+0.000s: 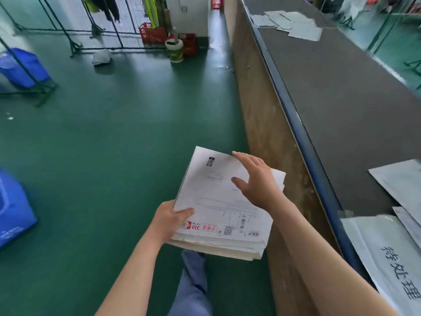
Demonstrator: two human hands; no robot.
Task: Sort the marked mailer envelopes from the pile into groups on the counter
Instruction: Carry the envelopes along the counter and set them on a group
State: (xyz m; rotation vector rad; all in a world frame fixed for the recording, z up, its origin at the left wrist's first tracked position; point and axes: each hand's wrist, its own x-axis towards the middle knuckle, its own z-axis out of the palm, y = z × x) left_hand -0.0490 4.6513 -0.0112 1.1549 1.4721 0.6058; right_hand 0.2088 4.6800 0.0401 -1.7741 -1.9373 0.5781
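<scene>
A person's left hand (169, 221) grips a thick stack of mailer envelopes (224, 206) at six o'clock; the right hand (255, 179) rests spread-fingered on top. Some envelopes (293, 23) already lie grouped on the counter (341, 92) at one o'clock; most remain unsorted.

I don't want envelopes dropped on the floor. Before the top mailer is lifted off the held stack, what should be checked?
1. Left hand grips the stack of white paper mailer envelopes at its near corner: ok.
2. Right hand rests on the top envelope, fingers spread, not yet pinching it: not ok.
3. Stack edges aligned: not ok, lower envelopes stick out on the right.
4. Top envelope's handwritten mark readable: cannot tell.
5. Bare space on the dark grey counter: ok.
</scene>
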